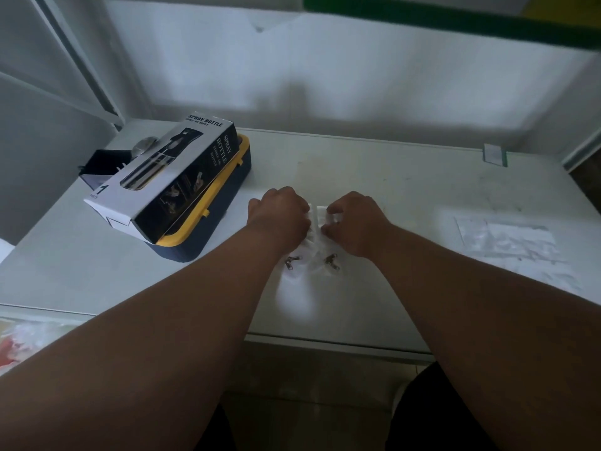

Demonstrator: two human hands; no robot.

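A small clear plastic bag (316,222) lies on the white table (406,190) in the middle of the view. My left hand (279,214) grips its left side with curled fingers. My right hand (354,222) pinches its right side between fingertips and thumb. The two hands are almost touching over the bag's top. Below the hands, in the lower part of the bag, lie two small metal clips, one on the left (292,262) and one on the right (331,261).
A black and white spray bottle box (169,177) rests tilted on a navy and yellow case (221,203) at the left. A small black box (100,164) stands behind it. Crumpled clear plastic (510,242) lies at the right. A wall rises behind the table.
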